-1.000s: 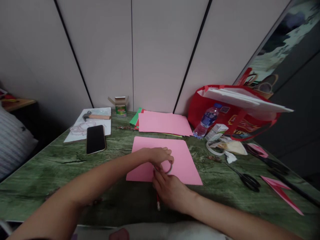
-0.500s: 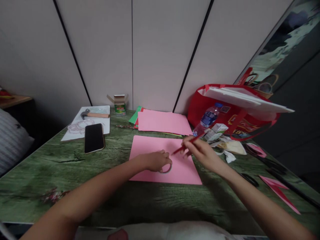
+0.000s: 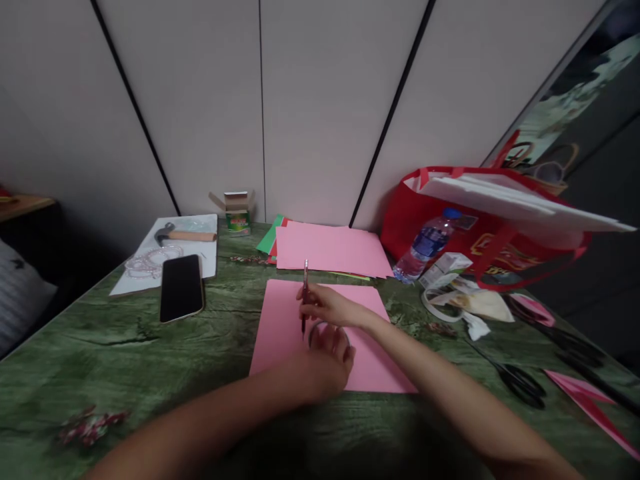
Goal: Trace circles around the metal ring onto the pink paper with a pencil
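A pink sheet of paper [image 3: 274, 310] lies flat in front of me. Upon it rests a thin dark-rimmed ring [image 3: 312, 331], partly covered by my fingers. My left hand [image 3: 330, 360] has its fingers bent over the ring, holding it against the paper. My right hand [image 3: 327, 304] is closed around a dark red pen [image 3: 305, 283] with a clear end. The pen stands nearly upright, its tip pointing down close to the ring's left side. Whether the tip touches the paper I cannot tell.
Behind lies a stack of coloured paper [image 3: 330, 247]. A phone [image 3: 181, 288], hammer [image 3: 187, 235] and small open box [image 3: 237, 217] are at left. At right are a water bottle [image 3: 425, 247], red bag [image 3: 400, 220], scissors [image 3: 520, 383] and folded pink paper [image 3: 590, 397].
My right hand has moved left with the pen, crossing beyond my left hand, and the pen is now near upright. My left hand has turned and come nearer to me on the ring.
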### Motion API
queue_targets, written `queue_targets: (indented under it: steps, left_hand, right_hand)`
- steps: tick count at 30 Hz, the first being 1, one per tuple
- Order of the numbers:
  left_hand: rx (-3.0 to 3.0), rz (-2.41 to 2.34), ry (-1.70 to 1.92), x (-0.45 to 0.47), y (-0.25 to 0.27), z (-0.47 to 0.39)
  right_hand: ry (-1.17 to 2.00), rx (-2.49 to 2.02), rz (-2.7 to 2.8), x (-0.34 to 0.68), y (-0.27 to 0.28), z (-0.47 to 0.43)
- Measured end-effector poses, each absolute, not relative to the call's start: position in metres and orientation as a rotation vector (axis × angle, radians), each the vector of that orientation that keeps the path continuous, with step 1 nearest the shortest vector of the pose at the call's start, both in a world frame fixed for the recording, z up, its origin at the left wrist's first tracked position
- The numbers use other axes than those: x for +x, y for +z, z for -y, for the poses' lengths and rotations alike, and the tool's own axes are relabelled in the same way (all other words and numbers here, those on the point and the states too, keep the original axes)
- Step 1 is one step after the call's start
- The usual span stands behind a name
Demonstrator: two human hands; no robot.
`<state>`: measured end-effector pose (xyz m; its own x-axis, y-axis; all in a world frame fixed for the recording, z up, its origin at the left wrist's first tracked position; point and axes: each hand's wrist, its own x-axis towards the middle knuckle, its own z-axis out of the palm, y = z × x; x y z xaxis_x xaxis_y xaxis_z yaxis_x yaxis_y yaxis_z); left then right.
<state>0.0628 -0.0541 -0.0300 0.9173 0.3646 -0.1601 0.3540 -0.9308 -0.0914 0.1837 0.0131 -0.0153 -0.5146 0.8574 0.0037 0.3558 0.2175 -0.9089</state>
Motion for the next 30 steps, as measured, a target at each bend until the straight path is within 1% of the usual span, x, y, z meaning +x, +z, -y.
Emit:
queue_targets:
  steps: [5, 8, 11, 13, 16, 19, 22, 24, 26, 30]
  left_hand:
    - [-3.109, 0.671, 0.286, 0.066, -0.030, 0.056]
    - [-3.138, 0.725, 0.277, 0.067, -0.032, 0.056]
    - [-3.130, 0.692, 0.192, 0.066, -0.035, 0.056]
    - [-3.103, 0.661, 0.205, 0.066, -0.038, 0.057]
    - [-3.070, 0.632, 0.248, 0.065, -0.040, 0.057]
    - [-3.061, 0.593, 0.142, 0.062, -0.039, 0.057]
    - [-3.083, 0.595, -0.007, 0.057, -0.033, 0.055]
    - [-3.103, 0.585, -0.068, 0.053, -0.028, 0.052]
    - [-3.126, 0.587, -0.084, 0.050, -0.025, 0.049]
    - [-3.150, 0.761, -0.162, 0.054, -0.032, 0.042]
  right_hand:
    - [1.122, -1.154, 2.216, 0.183, -0.018, -0.009]
    - [1.100, -1.164, 2.262, 0.184, -0.020, -0.009]
    - [1.082, -1.182, 2.272, 0.185, -0.023, -0.013]
    - [1.061, -1.194, 2.236, 0.187, -0.026, -0.018]
    - [1.005, -1.190, 2.131, 0.194, -0.034, -0.026]
    - [1.009, -1.194, 1.928, 0.204, -0.047, -0.034]
    - [1.145, -1.213, 1.498, 0.214, -0.062, -0.039]
    - [1.176, -1.200, 1.265, 0.219, -0.070, -0.040]
    - [1.149, -1.185, 1.171, 0.221, -0.076, -0.041]
    - [1.116, -1.156, 1.106, 0.222, -0.081, -0.040]
